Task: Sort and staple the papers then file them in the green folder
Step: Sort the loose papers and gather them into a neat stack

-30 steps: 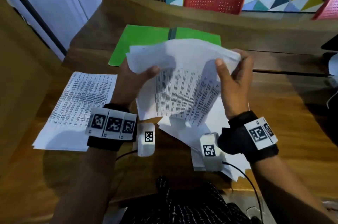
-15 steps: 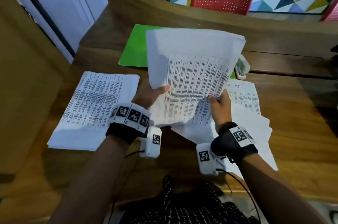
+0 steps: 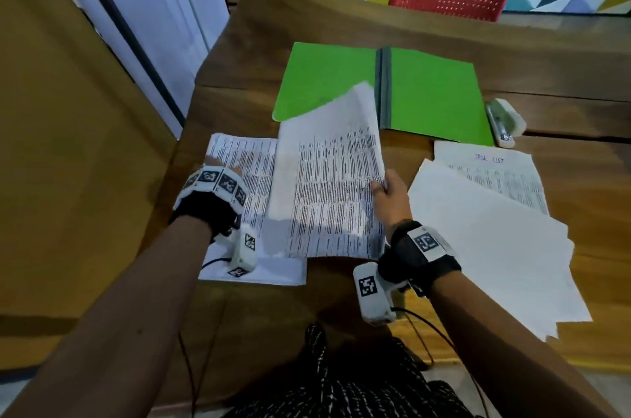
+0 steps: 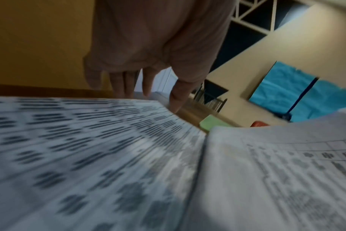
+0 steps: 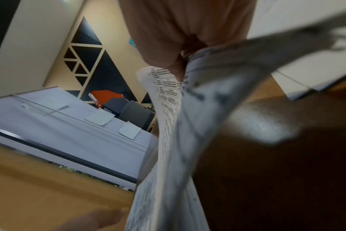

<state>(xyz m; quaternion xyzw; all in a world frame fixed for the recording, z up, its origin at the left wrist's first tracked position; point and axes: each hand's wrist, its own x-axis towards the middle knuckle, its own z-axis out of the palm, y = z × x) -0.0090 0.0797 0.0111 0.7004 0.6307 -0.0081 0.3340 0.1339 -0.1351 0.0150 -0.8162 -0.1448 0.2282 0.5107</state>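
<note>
My right hand (image 3: 389, 194) pinches the edge of a printed white sheet (image 3: 327, 185), its grip tight, over the printed paper stack (image 3: 246, 161) where my left hand (image 3: 218, 175) rests, fingers spread. The open green folder (image 3: 324, 79) lies beyond on the wooden worktop (image 3: 580, 76).

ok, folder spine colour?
Grey, on the open green folder; spine shows best in the head view.

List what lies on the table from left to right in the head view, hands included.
left hand resting on the left printed stack → lifted printed sheet → right hand pinching that sheet's edge → fanned pile of white papers. Farther back: green folder, then stapler.
</note>
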